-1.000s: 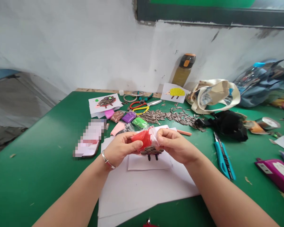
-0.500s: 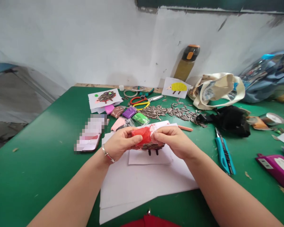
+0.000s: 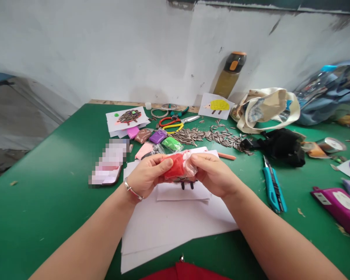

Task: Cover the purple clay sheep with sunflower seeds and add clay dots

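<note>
Between my two hands is a clear plastic packet of red modelling clay [image 3: 175, 166], raised over the white paper [image 3: 175, 219]. My left hand [image 3: 147, 175] grips its left end with the thumb on top. My right hand [image 3: 216, 173] pinches the clear, crinkled right end of the wrapper. Beneath the packet lies a small white card [image 3: 179, 193] with sunflower seeds and two dark leg strips on it, partly hidden by my hands. More clay packets lie just beyond: a green one [image 3: 172, 144], a purple one [image 3: 158, 136] and a brown one [image 3: 143, 135].
Sunflower seeds [image 3: 189, 136] are heaped behind my hands, near scissors [image 3: 185, 120]. A phone [image 3: 109, 165] lies to the left. On the right are a utility knife [image 3: 274, 188] with its blade out, a black pouch [image 3: 284, 147], a purple case [image 3: 338, 208] and a cloth bag [image 3: 265, 111].
My right hand has shifted slightly left and more of the wrapper's clear end shows. Both hands still hold the red clay packet. The camera view has moved a little.
</note>
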`<state>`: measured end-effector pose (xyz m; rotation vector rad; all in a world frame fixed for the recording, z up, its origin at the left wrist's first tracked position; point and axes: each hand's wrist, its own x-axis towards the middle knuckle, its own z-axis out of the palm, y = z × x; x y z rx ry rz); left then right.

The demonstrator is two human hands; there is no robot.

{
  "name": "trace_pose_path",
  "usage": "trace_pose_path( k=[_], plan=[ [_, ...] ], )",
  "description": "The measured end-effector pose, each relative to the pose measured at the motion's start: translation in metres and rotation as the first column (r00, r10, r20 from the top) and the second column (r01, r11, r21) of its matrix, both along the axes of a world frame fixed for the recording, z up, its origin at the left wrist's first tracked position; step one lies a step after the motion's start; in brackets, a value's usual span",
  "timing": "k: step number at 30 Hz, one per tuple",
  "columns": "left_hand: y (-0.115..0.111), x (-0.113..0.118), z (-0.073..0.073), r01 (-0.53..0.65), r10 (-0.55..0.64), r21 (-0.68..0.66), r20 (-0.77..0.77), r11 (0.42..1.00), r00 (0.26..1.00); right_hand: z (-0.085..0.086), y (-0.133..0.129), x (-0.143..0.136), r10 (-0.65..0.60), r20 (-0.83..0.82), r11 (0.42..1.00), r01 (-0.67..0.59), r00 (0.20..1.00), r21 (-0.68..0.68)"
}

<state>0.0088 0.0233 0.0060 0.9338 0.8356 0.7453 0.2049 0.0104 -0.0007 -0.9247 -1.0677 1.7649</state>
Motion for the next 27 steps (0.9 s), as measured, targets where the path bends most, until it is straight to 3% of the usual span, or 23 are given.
trace_pose_path(
  k=[3, 6, 12, 19, 27],
  plan=[
    [0.0001, -0.0001, 0.0009, -0.042, 0.042, -0.014, 0.005, 0.999, 0.999, -0.0006, -0.0003, 0.0017, 0.075, -0.029, 0.997, -0.076, 0.997, -0.022],
    [-0.0002, -0.0008, 0.0020, -0.060, 0.060, -0.004, 0.001, 0.998, 0.998, -0.0010, -0.0007, 0.0036, 0.127, 0.049, 0.992, -0.128, 0.991, 0.019],
    [-0.0012, -0.0023, 0.0029, 0.027, -0.025, 0.035, -0.047, 0.999, 0.999, 0.0032, -0.0025, 0.0019, 0.150, 0.151, 0.987, -0.156, 0.977, 0.029],
    [-0.0007, -0.0035, 0.0000, -0.009, 0.008, -0.014, -0.067, 1.000, 0.998, 0.0061, -0.0032, -0.0030, 0.004, 0.232, 0.992, -0.034, 0.973, 0.123],
    [-0.0003, -0.0021, 0.0011, 0.019, -0.020, -0.013, -0.064, 1.000, 0.998, 0.0067, -0.0020, -0.0033, -0.027, 0.185, 0.994, 0.006, 0.982, 0.111]
  ],
)
